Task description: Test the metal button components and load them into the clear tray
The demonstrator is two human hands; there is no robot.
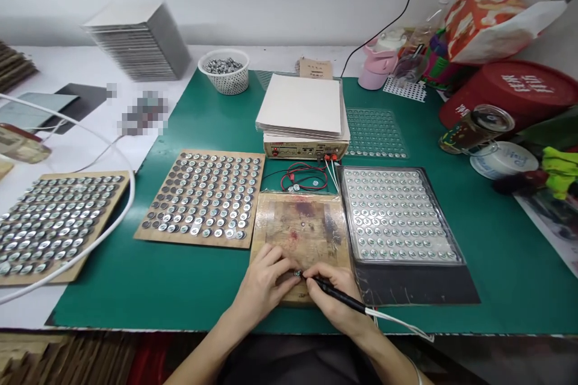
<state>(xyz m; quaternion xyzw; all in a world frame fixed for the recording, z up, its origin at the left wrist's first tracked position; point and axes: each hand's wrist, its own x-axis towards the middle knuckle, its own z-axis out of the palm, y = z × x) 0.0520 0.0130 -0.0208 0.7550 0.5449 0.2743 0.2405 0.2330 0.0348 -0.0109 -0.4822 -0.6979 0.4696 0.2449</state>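
My left hand [266, 280] pinches a small round metal disc [297, 274] between thumb and fingers, low over the wooden block [275, 216]. In my right hand [336, 298] is a black pen-shaped probe [343, 297] with white wires, its tip at the disc's edge. Whether tip and disc touch I cannot tell. Right of the block stands a clear tray [456, 252] holding rows of silvery discs, with a dark board beneath it. To the left lies a brown board [176, 239] covered in similar round pieces, a few of them darker.
Behind the block sits an electronic box [293, 149] with white sheets [302, 102] stacked on top and red and black leads [295, 175] in front. A white basket [230, 81] of small metal parts is farther back. Another filled board [63, 277], a white cable [121, 219] and a glass mug [478, 129] flank the area.
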